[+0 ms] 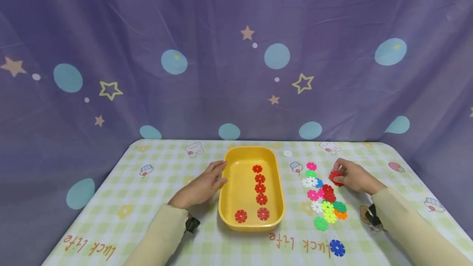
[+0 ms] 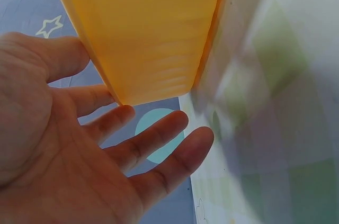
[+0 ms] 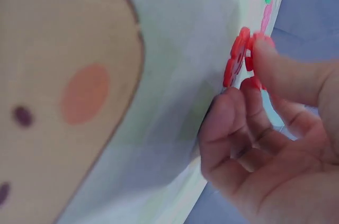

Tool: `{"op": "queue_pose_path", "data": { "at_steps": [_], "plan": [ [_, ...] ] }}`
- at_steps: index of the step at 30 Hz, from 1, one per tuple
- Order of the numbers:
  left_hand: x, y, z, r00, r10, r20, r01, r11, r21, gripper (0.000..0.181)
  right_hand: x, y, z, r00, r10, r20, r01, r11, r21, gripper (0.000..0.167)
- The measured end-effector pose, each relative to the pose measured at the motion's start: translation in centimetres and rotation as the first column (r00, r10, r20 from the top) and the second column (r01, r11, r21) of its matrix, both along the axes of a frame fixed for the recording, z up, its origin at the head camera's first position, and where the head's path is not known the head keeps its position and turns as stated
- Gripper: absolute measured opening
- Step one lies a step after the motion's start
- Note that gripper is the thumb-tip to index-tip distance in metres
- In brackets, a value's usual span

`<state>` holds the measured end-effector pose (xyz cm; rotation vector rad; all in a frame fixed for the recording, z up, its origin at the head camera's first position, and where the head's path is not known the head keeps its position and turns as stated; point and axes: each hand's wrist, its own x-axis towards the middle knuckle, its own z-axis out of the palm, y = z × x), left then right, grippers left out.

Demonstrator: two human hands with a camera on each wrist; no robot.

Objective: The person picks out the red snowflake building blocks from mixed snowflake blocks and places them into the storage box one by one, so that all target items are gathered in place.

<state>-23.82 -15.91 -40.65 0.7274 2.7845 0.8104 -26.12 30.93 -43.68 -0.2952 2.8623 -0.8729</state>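
Observation:
A yellow rectangular tray (image 1: pixel 239 188) stands mid-table with several red snowflake discs (image 1: pixel 260 188) lying in it, most in a column on its right side. My left hand (image 1: pixel 202 186) touches the tray's left rim, thumb and fingers loosely extended, as the left wrist view also shows against the tray wall (image 2: pixel 143 33). To the right of the loose discs, my right hand (image 1: pixel 352 176) pinches a red snowflake disc (image 1: pixel 335 179) between thumb and fingers. Close up, a second red disc (image 3: pixel 237 57) shows beside the pinched one; whether it is gripped too is unclear.
Loose snowflake discs in red, pink, white, green, yellow and orange (image 1: pixel 340 214) lie between the tray and my right hand. A dark blue disc (image 1: pixel 337 248) lies nearer the front, a white one (image 1: pixel 287 153) farther back. A purple curtain (image 1: pixel 221 106) hangs behind the checked tablecloth (image 1: pixel 159 192).

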Motion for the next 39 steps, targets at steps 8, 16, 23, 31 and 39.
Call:
{"op": "queue_pose_path", "data": {
  "at_steps": [8, 16, 23, 31, 39],
  "plan": [
    [0.0, 0.0, 0.1, 1.0, 0.0, -0.003, 0.0, 1.0, -0.005, 0.059, 1.0, -3.5, 2.3, 0.971, 0.107, -0.213, -0.127, 0.988, -0.084, 0.013],
    [-0.1, -0.1, 0.4, 1.0, -0.003, -0.001, 0.003, 1.0, 0.011, 0.058, 2.7, -16.5, 5.5, 0.826, 0.497, -0.268, -0.533, 0.842, -0.083, 0.018],
    [0.0, 0.1, 0.1, 1.0, 0.007, 0.014, -0.008, 1.0, 0.022, 0.057, 1.3, -23.5, 3.0, 0.819, 0.573, -0.027, -0.573, 0.82, 0.01, 0.018],
    [0.2, 0.2, 0.3, 1.0, -0.005, -0.006, 0.005, 1.0, 0.005, 0.057, 1.6, -24.9, 2.2, 0.84, 0.543, 0.01, -0.543, 0.838, 0.055, 0.012],
    [0.0, 0.2, 0.1, 1.0, 0.004, -0.009, -0.004, 1.0, -0.004, 0.057, 2.3, -24.1, 2.8, 0.847, 0.526, -0.073, -0.525, 0.85, 0.036, 0.014]
  ]
}}
